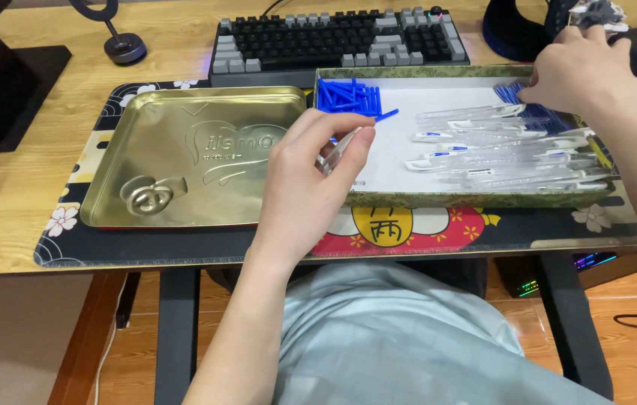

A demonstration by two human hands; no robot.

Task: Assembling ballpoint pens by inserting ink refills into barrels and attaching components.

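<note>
**Two hands at a box of pen parts**

On the left lies a gold tin lid [191, 154], upturned on a patterned desk mat [101, 244]. Beside it the left hand [311, 176] is curled, thumb and fingers pinching a clear pen barrel [338, 150] just over the near left corner of the shallow box [476, 199]. Inside the box, blue caps [350, 97] are heaped at the far left and clear pen barrels [498, 150] spread across the white floor. The right hand [577, 67] reaches to the far right corner, fingertips closing on a small bunch of blue refills [513, 92]. Behind stands a keyboard [337, 37] on a wooden desk [11, 195].
</note>
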